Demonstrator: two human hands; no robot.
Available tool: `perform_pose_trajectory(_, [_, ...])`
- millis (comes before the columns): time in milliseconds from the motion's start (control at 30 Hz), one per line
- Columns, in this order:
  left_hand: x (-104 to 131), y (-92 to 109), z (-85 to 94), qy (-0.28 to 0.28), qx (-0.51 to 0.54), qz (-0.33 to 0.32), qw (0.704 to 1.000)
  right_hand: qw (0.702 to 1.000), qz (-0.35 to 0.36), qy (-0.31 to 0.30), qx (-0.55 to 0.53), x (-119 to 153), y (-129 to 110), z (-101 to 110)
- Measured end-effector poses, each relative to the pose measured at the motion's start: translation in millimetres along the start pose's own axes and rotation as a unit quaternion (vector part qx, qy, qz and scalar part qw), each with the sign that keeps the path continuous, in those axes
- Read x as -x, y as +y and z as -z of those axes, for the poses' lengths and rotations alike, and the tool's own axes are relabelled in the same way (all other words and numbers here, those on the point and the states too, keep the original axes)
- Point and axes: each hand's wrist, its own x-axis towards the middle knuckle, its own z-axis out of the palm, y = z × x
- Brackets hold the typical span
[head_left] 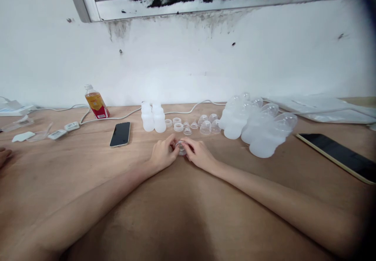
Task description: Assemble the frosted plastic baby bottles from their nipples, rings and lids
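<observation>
My left hand (165, 150) and my right hand (199, 152) meet at the middle of the table, both with curled fingers. Between their fingertips is a small clear bottle nipple (182, 150), with what looks like a ring around it; the fingers partly hide both. Just beyond lie several white screw rings (178, 127), more clear nipples (187, 130) and several clear dome caps (205, 127). Two white bottle bodies (154, 118) stand behind my left hand. To the right, several frosted bottles with clear domed caps (261, 135) are grouped together.
A phone (120, 134) lies left of my hands, another phone (340, 155) at the far right. A drink bottle (97, 102) stands by the wall, near a white cable (117, 117). Plastic bags (320, 110) lie back right. Another person's hand (4, 155) shows at the left edge.
</observation>
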Motion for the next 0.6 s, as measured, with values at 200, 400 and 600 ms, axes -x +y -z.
perform_pose_trajectory(200, [0.6, 0.8, 0.0, 0.017, 0.021, 0.011, 1.0, 1.0, 0.006, 0.01, 0.022, 2.4, -4.6, -1.0])
perform_pose_trajectory(400, [1.8, 0.6, -0.3, 0.011, 0.0, -0.004, 1.0, 0.999, 0.026, 0.023, 0.036, 4.6, -3.1, -0.6])
perform_pose_trajectory(600, [1.8, 2.4, 0.6, -0.004, -0.023, -0.009, 1.0, 0.999, 0.007, 0.022, 0.03, 4.3, -0.5, -1.7])
